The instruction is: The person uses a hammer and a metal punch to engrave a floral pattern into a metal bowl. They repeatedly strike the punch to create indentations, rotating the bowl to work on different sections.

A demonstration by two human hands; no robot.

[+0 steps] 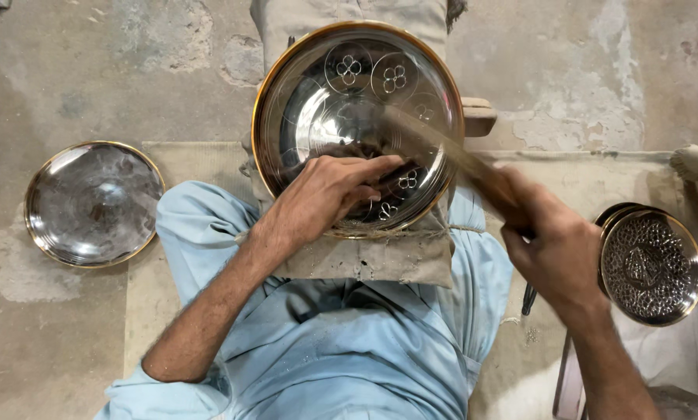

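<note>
Left hand (329, 194) rests w/ fingers curled on a gold-rimmed engraved metal plate (356, 101), pinching sth too small to tell. Right hand (555, 249) is clamped round a blurred wooden mallet (442, 144) over the plate. A plain plate (92, 202) lies left, a patterned plate (650, 264) right.

We take the large plate (341, 85) on the padded block (364, 260) as our landmark. Our left hand (325, 194) rests in it at its near edge. Our right hand (555, 249) is to its right, with a stick (442, 144) reaching across it. On the floor (53, 78), a second plate (94, 204) lies well to its left and a patterned plate (650, 264) to its right.
</note>
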